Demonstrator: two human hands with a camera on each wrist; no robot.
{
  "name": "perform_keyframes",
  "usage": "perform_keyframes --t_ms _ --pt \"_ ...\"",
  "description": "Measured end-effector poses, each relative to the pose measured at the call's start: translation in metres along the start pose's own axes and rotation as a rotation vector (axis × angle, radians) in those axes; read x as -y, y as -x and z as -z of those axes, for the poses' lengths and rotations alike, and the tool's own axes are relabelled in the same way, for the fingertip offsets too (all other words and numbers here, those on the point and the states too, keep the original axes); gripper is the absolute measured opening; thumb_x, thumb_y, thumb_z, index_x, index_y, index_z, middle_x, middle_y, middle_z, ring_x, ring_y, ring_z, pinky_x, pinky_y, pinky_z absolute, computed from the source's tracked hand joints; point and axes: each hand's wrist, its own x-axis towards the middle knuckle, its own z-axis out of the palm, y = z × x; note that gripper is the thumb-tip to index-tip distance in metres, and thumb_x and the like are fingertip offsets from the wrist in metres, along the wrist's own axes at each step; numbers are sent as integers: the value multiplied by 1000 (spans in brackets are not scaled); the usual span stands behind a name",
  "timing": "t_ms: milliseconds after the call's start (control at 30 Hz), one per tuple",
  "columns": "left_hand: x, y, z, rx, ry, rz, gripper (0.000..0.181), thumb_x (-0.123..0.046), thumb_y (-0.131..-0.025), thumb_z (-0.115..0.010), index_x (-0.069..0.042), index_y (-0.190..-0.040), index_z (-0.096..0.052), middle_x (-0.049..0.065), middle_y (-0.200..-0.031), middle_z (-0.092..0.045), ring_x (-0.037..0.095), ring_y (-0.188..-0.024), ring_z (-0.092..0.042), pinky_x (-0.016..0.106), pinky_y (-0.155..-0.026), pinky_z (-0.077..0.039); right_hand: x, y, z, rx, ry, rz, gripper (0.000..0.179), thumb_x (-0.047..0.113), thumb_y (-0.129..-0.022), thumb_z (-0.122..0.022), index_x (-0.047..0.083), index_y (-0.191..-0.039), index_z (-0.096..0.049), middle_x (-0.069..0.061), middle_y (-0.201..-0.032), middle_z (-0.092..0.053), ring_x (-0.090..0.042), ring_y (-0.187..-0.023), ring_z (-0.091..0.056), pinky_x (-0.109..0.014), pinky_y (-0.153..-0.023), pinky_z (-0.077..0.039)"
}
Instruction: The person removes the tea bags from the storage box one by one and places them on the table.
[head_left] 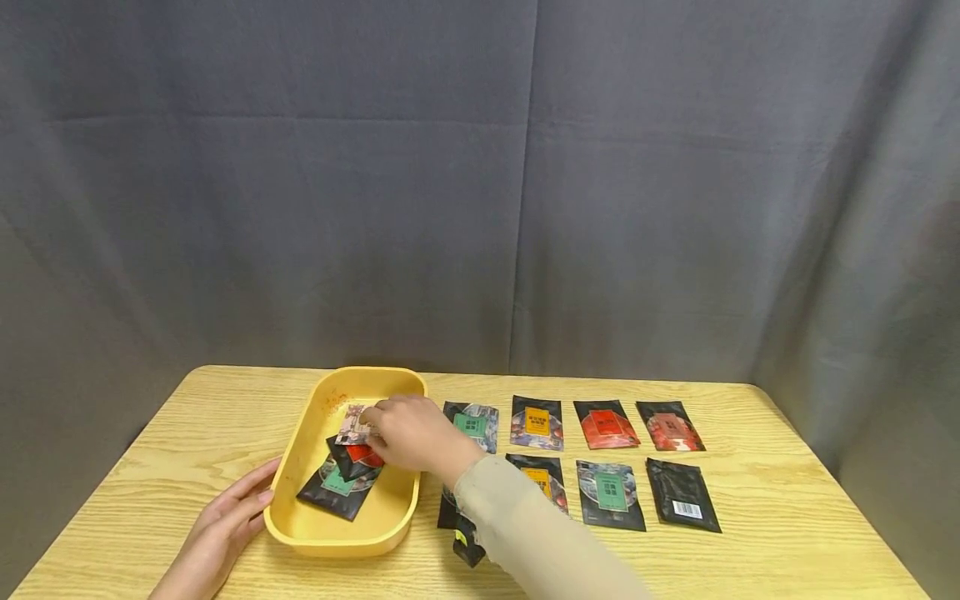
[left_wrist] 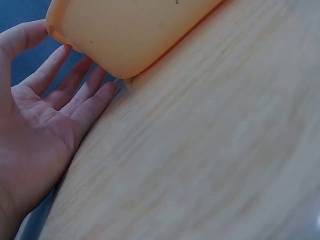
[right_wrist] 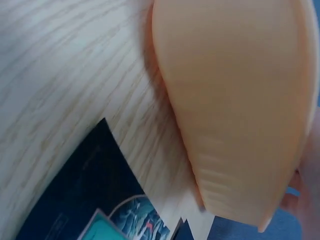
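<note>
My right hand [head_left: 411, 429] reaches over the right rim into a yellow plastic tub [head_left: 296, 492]. Its curled fingers pinch the right edge of a small pale, patterned packet [head_left: 352, 425]. Beneath that lie a black packet with a red label [head_left: 362, 455] and a black one with a green label [head_left: 339, 483], overlapping on the tub floor. At the tub's left side, my left hand [head_left: 232, 521] touches the outer wall and rim with extended fingers. The left wrist view shows the palm of the left hand [left_wrist: 45, 115] and fingertips against the tub [left_wrist: 130, 40].
To the tub's right, flat packets lie in two rows, including orange-labelled [head_left: 537, 422], red-labelled [head_left: 607, 423], green-labelled [head_left: 611, 492] and barcode-side-up [head_left: 682, 496] ones. My right sleeve [head_left: 540, 533] covers part of the near row. A grey curtain [head_left: 480, 208] hangs behind the wooden table [head_left: 787, 500].
</note>
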Motion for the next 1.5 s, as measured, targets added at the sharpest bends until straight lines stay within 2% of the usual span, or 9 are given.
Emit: perform_keyframes --t_ms 200,300,433,567,700,967,1200,1367,1500 --pt "-2 0 1 -12 -8 14 36 -8 -106 -44 -35 -123 -61 -20 -125 -60 -2 -113 -57 20 -88 -52 4 -14 -7 83 30 3 30 25 -91 -65 20 -120 -68 10 -87 -65 -8 -77 -59 -23 -76 -50" --pt "-1 0 1 -17 -11 15 36 -9 -106 -44 -36 -122 -61 -20 -125 -60 -2 -113 -57 20 -88 -52 7 -18 -10 131 51 -6 23 25 -89 -68 22 -111 -69 10 -85 -64 -9 -76 -58 -24 -74 -49" --pt "0 0 1 -13 -8 6 37 -8 -106 -43 -36 -121 -62 -20 -125 -60 -3 -113 -57 20 -88 -51 12 -19 -15 176 109 -43 19 29 -89 -69 24 -108 -67 10 -94 -67 -9 -86 -62 -26 -76 -46" --pt "1 0 1 -7 -1 -1 39 -7 -106 -43 -37 -121 -62 -20 -125 -61 -2 -113 -57 20 -87 -51 15 -20 -18 219 153 -89 22 34 -93 -64 26 -113 -66 9 -105 -67 -10 -97 -63 -26 -82 -45" --pt "1 0 1 -1 0 -3 39 -7 -106 -42 -36 -121 -62 -20 -125 -61 -2 -113 -57 20 -88 -52 17 -20 -20 240 155 -108 24 35 -96 -62 25 -117 -66 8 -107 -68 -11 -98 -63 -27 -85 -46" --pt "1 -1 1 -11 -4 5 38 -7 -106 -43 -36 -121 -62 -20 -125 -61 -2 -113 -57 20 -88 -51 17 -20 -19 212 180 -85 21 29 -93 -65 25 -114 -67 9 -104 -70 -10 -91 -64 -25 -79 -46" --pt "1 0 0 -9 -6 4 37 -7 -106 -43 -35 -122 -61 -21 -126 -60 -3 -114 -56 19 -88 -51 16 -20 -20 175 255 -78 32 30 -94 -65 25 -126 -66 9 -104 -70 -11 -88 -63 -25 -76 -46" --pt "1 0 0 -4 -7 1 37 -7 -106 -43 -33 -123 -61 -21 -127 -59 -2 -114 -56 19 -89 -51 15 -20 -16 92 289 -70 18 28 -90 -70 25 -107 -69 9 -93 -70 -11 -78 -62 -25 -67 -45" --pt "1 0 0 -10 -10 3 36 -8 -106 -43 -33 -124 -61 -22 -128 -58 -2 -114 -56 20 -88 -51 14 -22 -12 34 283 -69 12 22 -89 -71 25 -101 -69 9 -89 -70 -12 -76 -62 -24 -64 -45"
